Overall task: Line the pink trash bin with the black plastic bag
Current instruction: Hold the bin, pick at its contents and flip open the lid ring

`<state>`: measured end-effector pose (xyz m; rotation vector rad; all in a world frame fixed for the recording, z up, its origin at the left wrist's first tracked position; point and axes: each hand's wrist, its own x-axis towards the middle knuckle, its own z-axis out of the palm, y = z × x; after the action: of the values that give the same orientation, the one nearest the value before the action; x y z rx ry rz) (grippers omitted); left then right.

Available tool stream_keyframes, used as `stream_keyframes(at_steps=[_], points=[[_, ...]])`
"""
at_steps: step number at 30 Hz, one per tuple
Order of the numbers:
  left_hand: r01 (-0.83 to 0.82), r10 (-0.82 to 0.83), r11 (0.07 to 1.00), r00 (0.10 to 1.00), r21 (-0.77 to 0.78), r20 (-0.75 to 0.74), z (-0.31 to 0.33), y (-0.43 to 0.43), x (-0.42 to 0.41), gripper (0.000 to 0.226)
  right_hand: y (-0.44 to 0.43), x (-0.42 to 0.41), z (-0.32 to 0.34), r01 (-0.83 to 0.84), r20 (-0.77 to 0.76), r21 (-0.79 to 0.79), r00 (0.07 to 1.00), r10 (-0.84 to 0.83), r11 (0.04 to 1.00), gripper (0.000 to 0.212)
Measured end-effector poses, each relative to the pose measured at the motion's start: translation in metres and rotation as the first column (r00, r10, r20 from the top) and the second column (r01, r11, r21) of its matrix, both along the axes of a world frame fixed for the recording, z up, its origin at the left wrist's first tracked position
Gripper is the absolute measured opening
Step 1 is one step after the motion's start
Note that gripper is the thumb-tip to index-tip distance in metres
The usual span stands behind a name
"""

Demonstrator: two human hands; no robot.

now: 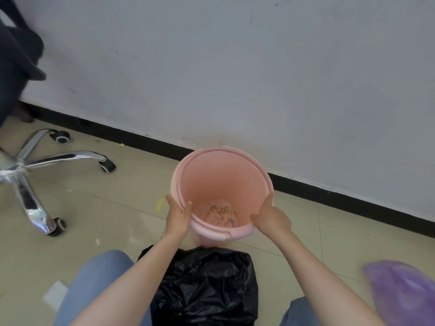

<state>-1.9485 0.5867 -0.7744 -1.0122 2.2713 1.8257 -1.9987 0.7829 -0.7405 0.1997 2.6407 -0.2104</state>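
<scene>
An unlined pink bin stands by the wall. The left hand and right hand clasp its near rim, likely steadying it. Below them, the black bag lies crumpled between the knees.

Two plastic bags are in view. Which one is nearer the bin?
The black plastic bag, crumpled between the person's knees just below the pink trash bin. The purple bag lies farther off at the right edge, blurred.
</scene>
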Motion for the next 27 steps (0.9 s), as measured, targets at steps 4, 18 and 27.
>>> stream_keyframes(at_steps=[4, 18, 27], points=[[-0.066, 0.069, 0.996, 0.996, 0.054, -0.05, -0.004, -0.01, -0.005, 0.044, 0.005, 0.004, -0.009, 0.011, -0.045, -0.087, 0.999, -0.015, 0.996, 0.082], [0.021, -0.017, 0.977, 1.0, 0.21, -0.018, -0.007, -0.017, -0.017, 0.047, -0.005, 0.03, -0.032, 0.061, -0.095, -0.213, 0.992, -0.083, 0.975, 0.08], [0.013, -0.009, 0.975, 1.0, 0.221, -0.022, -0.003, -0.017, -0.013, 0.021, 0.011, 0.045, -0.029, -0.645, -0.245, 0.026, 0.737, 0.63, 0.764, 0.047]])
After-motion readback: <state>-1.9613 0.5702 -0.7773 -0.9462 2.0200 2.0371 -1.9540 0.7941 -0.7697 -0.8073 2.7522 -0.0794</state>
